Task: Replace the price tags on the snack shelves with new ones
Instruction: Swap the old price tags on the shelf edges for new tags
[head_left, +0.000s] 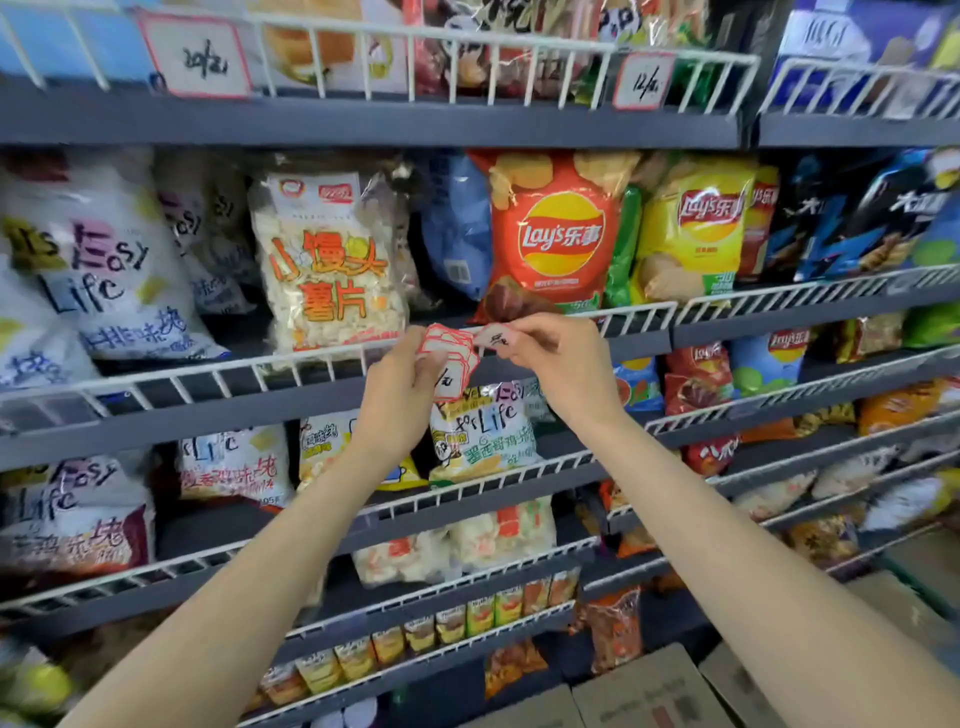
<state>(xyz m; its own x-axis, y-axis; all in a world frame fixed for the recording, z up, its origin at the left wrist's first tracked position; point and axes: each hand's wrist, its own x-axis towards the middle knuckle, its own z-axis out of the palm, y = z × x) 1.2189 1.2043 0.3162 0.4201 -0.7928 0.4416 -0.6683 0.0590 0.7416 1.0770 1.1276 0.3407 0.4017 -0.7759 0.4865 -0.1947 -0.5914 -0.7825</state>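
Note:
My left hand (402, 384) grips a fanned stack of red-bordered white price tags (453, 358) in front of the middle shelf's white wire rail (291, 361). My right hand (558, 358) pinches a single handwritten tag (492, 335), held just to the right of the stack at rail height, below the red Lay's bag (556, 239). Two larger handwritten tags hang on the top shelf's rail, one at the left (195, 54) and one at the right (643, 80).
Grey shelves with wire rails run across the whole view, packed with snack bags: white Easy Life bags (98, 260) at left, a clear chip bag (327, 265), yellow Lay's (696, 228), dark bags at right. Cardboard boxes (654, 691) sit at the bottom right.

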